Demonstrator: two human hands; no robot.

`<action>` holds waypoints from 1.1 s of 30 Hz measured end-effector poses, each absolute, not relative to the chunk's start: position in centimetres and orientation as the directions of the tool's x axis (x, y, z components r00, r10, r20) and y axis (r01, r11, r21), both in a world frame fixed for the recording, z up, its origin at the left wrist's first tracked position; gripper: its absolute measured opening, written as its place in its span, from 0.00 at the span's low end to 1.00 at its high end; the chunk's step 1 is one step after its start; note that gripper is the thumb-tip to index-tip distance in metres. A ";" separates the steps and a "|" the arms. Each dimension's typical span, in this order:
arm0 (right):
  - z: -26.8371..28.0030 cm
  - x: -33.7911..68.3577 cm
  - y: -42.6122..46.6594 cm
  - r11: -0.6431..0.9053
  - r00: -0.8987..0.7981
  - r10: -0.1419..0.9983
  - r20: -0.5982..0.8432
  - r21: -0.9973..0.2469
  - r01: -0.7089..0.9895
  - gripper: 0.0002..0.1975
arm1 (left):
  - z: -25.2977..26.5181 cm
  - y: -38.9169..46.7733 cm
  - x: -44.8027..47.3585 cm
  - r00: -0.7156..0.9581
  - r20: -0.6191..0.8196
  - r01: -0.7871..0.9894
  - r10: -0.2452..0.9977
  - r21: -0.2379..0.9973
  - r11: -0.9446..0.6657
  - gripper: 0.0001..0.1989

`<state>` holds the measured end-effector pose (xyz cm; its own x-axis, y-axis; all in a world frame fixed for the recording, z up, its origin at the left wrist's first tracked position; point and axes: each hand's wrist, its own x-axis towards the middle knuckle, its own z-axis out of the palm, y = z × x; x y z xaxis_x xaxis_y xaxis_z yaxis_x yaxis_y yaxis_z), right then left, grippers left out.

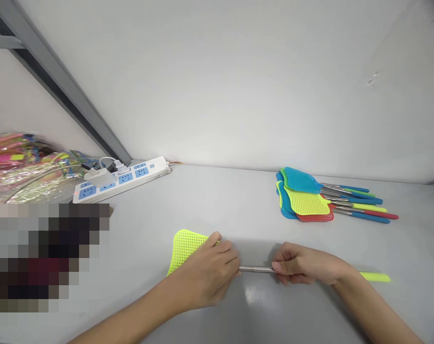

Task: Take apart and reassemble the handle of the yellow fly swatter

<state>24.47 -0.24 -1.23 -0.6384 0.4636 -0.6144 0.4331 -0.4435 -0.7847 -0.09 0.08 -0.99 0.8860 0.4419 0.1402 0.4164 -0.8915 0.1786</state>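
Note:
A yellow-green fly swatter [185, 246] lies across the front of the grey table, its perforated head to the left and its grip to the right. My left hand [211, 267] is closed around it where the head meets the metal shaft, covering that joint. On the same shaft, farther right, the fingers of my right hand [296, 264] are pinched together. Between the two hands a short stretch of bare metal rod shows. Beyond my right wrist the yellow-green grip end sticks out.
A pile of fly swatters [306, 198] in blue, green, yellow and red lies at the back right. At the back left is a white power strip [131, 177] with plugs in it. Shiny plastic-wrapped goods [30, 167] sit at far left, near a blurred-out patch. A wall [238, 86] closes off the back.

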 end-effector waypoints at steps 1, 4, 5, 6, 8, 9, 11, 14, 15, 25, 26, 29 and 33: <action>-1.2 24.4 -0.3 -0.439 -0.636 0.468 -0.613 -0.786 0.435 0.19 | -1.0 0.1 -0.1 0.886 0.145 0.415 0.440 0.176 -0.893 0.08; -1.1 24.3 -0.5 -0.431 -0.628 0.483 -0.610 -0.790 0.436 0.19 | -0.9 0.1 -0.1 0.889 0.151 0.407 0.432 0.174 -0.897 0.08; -1.1 24.3 -0.5 -0.434 -0.627 0.482 -0.612 -0.789 0.436 0.19 | -0.9 0.0 -0.1 0.890 0.150 0.405 0.431 0.176 -0.897 0.08; -1.1 24.2 -0.5 -0.437 -0.628 0.479 -0.613 -0.787 0.434 0.19 | -0.9 0.0 -0.1 0.891 0.149 0.403 0.429 0.177 -0.898 0.08; -1.2 24.1 -0.5 -0.451 -0.633 0.466 -0.618 -0.782 0.431 0.19 | -0.9 0.0 -0.1 0.891 0.149 0.402 0.429 0.179 -0.898 0.08; -1.2 24.1 -0.5 -0.456 -0.634 0.461 -0.621 -0.779 0.430 0.19 | -0.9 0.0 -0.1 0.891 0.150 0.401 0.428 0.182 -0.898 0.08; -1.4 24.0 -0.5 -0.467 -0.638 0.453 -0.623 -0.775 0.426 0.18 | -0.9 -0.1 -0.1 0.891 0.155 0.398 0.427 0.186 -0.898 0.09; -1.5 23.8 -0.6 -0.487 -0.636 0.444 -0.631 -0.766 0.420 0.18 | -0.9 -0.2 0.0 0.893 0.157 0.390 0.421 0.192 -0.900 0.09; -1.5 23.7 -0.6 -0.495 -0.636 0.437 -0.636 -0.760 0.420 0.18 | -0.9 -0.2 0.0 0.894 0.159 0.388 0.419 0.193 -0.901 0.09; -1.6 23.5 -0.7 -0.519 -0.629 0.425 -0.651 -0.745 0.419 0.18 | -0.9 -0.3 0.2 0.893 0.168 0.386 0.418 0.194 -0.902 0.09; -1.6 23.5 -0.7 -0.521 -0.628 0.423 -0.653 -0.743 0.421 0.18 | -0.9 -0.3 0.2 0.892 0.169 0.386 0.418 0.192 -0.902 0.09; -1.6 23.4 -0.7 -0.528 -0.621 0.414 -0.666 -0.731 0.432 0.18 | -1.0 -0.4 0.2 0.892 0.175 0.385 0.416 0.185 -0.904 0.10; -1.5 23.4 -0.7 -0.536 -0.618 0.400 -0.676 -0.720 0.440 0.18 | -1.0 -0.4 0.3 0.892 0.185 0.384 0.412 0.170 -0.908 0.10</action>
<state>23.36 -0.73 -1.49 -0.6185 0.4005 -0.6761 0.4403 -0.5360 -0.7203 0.28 -0.38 -1.01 0.8923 0.4119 0.1849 0.3839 -0.9077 0.1695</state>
